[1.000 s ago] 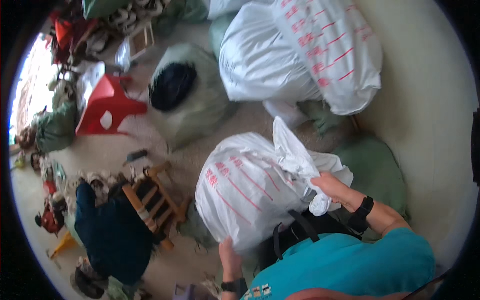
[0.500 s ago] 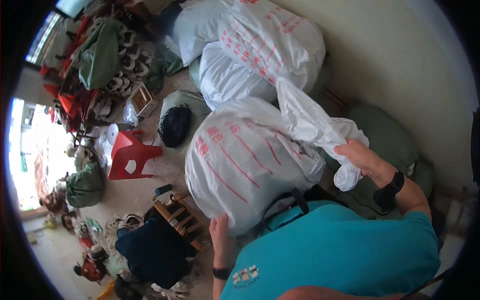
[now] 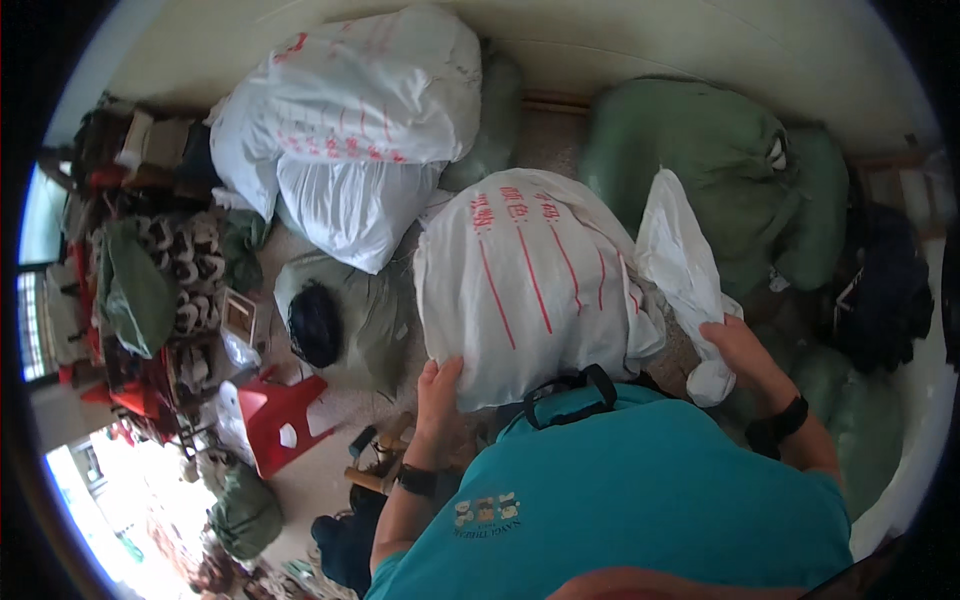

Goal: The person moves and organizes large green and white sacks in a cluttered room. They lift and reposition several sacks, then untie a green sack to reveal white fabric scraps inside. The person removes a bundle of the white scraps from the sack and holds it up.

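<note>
A bulging white woven sack (image 3: pixel 540 280) with red print and red lines stands right in front of my body. My left hand (image 3: pixel 439 395) grips its near left corner, the fingers bent over the cloth. On the other side, my right hand (image 3: pixel 735 350) is closed around the sack's twisted loose end (image 3: pixel 685 245), whose tip sticks up above the fist and whose crumpled tail hangs below it. A teal shirt covers the sack's near bottom edge.
More white sacks (image 3: pixel 370 90) are piled at the far left by the wall. Big green sacks (image 3: pixel 690 150) lie to the right. Leftward are a red plastic stool (image 3: pixel 280 420), a dark bundle (image 3: pixel 315 325) on a grey-green sack, and shoes (image 3: pixel 190 250).
My view has turned rightward, so the stool and piled sacks sit further left and more green sacks show. Both hands keep their hold; the sack's loose end now stands more upright.
</note>
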`<state>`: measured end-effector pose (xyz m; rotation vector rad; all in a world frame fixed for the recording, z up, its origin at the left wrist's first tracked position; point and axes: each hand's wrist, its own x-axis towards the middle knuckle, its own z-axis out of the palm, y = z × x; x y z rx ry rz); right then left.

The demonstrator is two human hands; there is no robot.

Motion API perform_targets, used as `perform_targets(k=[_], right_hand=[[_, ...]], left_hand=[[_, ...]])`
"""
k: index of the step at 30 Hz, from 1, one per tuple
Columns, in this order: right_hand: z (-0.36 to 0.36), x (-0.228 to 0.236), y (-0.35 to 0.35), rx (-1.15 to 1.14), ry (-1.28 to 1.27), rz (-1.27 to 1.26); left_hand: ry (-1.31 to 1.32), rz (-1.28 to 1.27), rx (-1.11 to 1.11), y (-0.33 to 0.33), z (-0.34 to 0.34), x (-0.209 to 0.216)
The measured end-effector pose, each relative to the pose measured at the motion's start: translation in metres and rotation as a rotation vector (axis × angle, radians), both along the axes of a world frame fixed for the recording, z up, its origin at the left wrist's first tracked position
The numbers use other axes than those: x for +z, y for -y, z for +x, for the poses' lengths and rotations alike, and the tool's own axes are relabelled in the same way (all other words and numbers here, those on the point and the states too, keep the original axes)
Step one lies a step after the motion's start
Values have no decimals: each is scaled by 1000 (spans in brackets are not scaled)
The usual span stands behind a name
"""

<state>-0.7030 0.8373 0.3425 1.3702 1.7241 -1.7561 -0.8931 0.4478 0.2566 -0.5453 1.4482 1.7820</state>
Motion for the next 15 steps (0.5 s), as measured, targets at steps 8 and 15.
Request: perform_targets(k=[8,15], right_hand=[[69,-2,11,38,134,222],[56,3,5,22,313,222]], left_hand=[[-100,-23,-433,-92,-65,-1],[-309,-10,-726,-176,-107,41]])
